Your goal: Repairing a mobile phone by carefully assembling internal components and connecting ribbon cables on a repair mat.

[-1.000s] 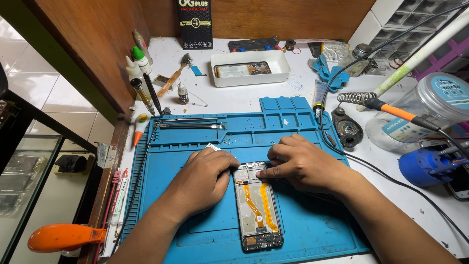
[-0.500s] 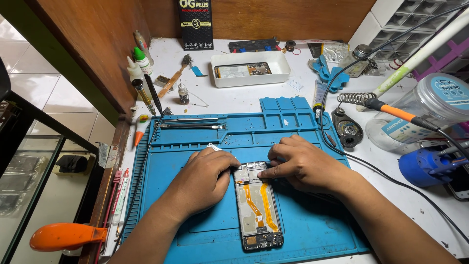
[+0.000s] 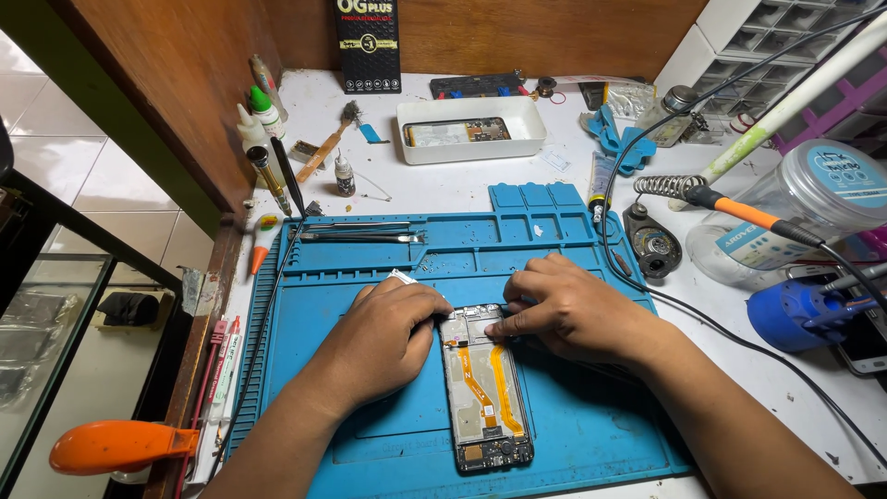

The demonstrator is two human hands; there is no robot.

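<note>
phone [image 3: 483, 388] on mat [image 3: 591, 434], tray [image 3: 469, 148] behind

A: How is the light on my feed?

B: Bright and even from overhead. I see soft shadows under both hands, mild glare on the white counter [image 3: 462, 189], sharp focus, slight bending at the edges.

A phone repair workshop: blue repair mat [image 3: 370, 277], soldering iron [image 3: 739, 211], opened phone [image 3: 482, 383].
</note>
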